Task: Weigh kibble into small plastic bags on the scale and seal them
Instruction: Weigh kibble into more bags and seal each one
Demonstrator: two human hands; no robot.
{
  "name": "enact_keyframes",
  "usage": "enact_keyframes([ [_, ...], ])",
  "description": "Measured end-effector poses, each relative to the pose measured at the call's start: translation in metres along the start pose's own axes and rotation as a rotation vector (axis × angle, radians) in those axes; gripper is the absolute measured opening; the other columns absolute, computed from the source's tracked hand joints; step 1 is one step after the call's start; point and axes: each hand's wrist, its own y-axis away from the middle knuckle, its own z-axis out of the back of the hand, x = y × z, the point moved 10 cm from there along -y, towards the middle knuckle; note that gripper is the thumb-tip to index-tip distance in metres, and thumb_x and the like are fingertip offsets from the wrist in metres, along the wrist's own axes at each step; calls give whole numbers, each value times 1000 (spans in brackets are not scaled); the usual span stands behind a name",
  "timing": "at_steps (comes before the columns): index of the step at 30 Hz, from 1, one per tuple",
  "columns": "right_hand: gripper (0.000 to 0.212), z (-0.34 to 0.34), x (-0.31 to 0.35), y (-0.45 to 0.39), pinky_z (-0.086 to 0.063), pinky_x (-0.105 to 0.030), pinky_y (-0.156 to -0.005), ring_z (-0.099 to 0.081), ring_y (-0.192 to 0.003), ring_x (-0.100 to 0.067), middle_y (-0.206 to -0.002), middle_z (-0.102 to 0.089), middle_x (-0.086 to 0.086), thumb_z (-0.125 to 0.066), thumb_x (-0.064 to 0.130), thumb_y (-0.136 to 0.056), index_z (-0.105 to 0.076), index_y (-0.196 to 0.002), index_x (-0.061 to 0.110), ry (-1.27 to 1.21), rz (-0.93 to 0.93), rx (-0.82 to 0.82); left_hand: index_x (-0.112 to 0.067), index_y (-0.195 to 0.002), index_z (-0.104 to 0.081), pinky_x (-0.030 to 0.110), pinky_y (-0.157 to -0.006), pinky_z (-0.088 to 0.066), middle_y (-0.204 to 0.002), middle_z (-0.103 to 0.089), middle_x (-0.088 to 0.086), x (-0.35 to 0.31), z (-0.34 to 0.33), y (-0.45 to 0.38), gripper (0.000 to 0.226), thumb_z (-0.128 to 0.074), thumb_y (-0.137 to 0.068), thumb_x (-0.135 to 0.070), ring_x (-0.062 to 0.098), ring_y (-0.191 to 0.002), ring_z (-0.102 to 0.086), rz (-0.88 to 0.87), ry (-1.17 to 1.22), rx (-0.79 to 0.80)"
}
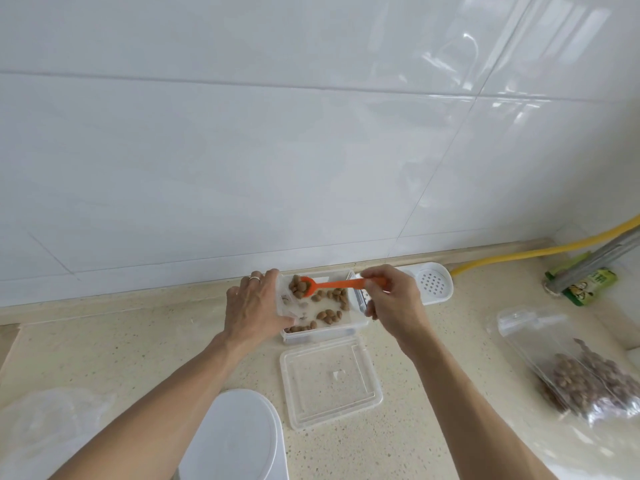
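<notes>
**Scooping kibble toward a small bag over the tub**

Pinching the handle of an orange spoon (313, 285), the right hand (389, 299) has its fingers (372, 273) curled round the end, the bowl heaped with kibble (298, 289). The left hand (254, 306) grips a small plastic bag (289, 304) at its mouth, thumb and fingers holding it open over the left side of a clear tub (323, 332), where more kibble lies scattered.

Judging from here, the bag mouth could sag shut or the spoon tip early, dropping pieces back into the tub or onto the counter (138, 341). No scale can be made out with certainty; the white rounded object (239, 434) at the near edge may be it.

Just in front of the tub lies its clear lid (329, 382). To the right rests a larger bag of kibble (581, 379); crumpled plastic (52, 420) sits at left. Behind are a white perforated holder (433, 282), a yellow hose (519, 254), and a glossy white tiled wall (277, 133).
</notes>
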Motion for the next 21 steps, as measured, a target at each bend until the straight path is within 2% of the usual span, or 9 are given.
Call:
enact_keyframes([
  [3,18,-30,38,13,-48,-28,-51,-61,-55,-15,-65,-61,11,-53,5,-95,-68,-95,15,263,256,151,-24,-132,-39,43,-95,-40,-115,-54,2,-3,-4,-2,85,-76,-63,-58,25,-113,-51,17,86,4],
  [5,18,-39,51,20,-48,-28,-55,-60,-57,-10,-62,-59,16,-52,7,-96,-67,-95,16,363,364,184,-26,-132,-38,44,-98,-40,-116,-54,1,0,-8,-2,84,-76,-63,-54,24,-113,-51,46,151,11],
  [8,17,-34,62,25,-50,-37,-58,-61,-59,-15,-63,-62,7,-52,9,-97,-66,-95,17,398,462,129,-27,-135,-35,43,-96,-41,-116,-53,0,7,-10,-1,85,-77,-65,-50,22,-112,-51,84,235,10],
  [10,15,-27,64,24,-50,-41,-58,-62,-59,-22,-67,-65,-1,-53,10,-97,-66,-95,17,373,469,95,-26,-135,-36,42,-93,-44,-114,-54,1,10,-8,-1,85,-80,-66,-49,22,-109,-53,92,261,-5],
  [13,15,-17,61,20,-51,-44,-56,-63,-57,-26,-69,-66,-3,-54,10,-97,-67,-96,17,324,429,42,-24,-134,-37,41,-89,-46,-113,-54,4,11,-9,1,84,-81,-66,-47,24,-108,-53,94,272,-6],
  [16,16,8,38,10,-50,-38,-47,-58,-49,-19,-71,-67,4,-54,7,-95,-69,-98,12,245,311,-132,-24,-134,-37,40,-89,-46,-116,-55,5,15,-9,4,83,-80,-66,-45,25,-109,-55,77,207,-20],
  [18,16,18,14,2,-41,-27,-45,-49,-45,-6,-71,-65,10,-55,8,-95,-69,-96,13,327,241,-187,-25,-133,-39,39,-85,-47,-112,-58,4,20,-8,6,83,-80,-64,-46,24,-105,-57,53,167,-35],
  [19,15,18,3,0,-42,-27,-48,-50,-47,-5,-72,-65,11,-55,10,-95,-69,-95,16,392,221,-174,-26,-132,-40,39,-84,-47,-109,-59,2,23,-8,7,84,-81,-62,-48,23,-102,-59,40,158,-38],
  [21,15,11,-17,-5,-51,-35,-52,-57,-52,-10,-74,-68,5,-55,13,-97,-69,-97,18,530,199,-98,-28,-130,-39,39,-82,-47,-101,-62,-2,28,-10,7,87,-82,-58,-53,20,-99,-60,21,148,-33],
])
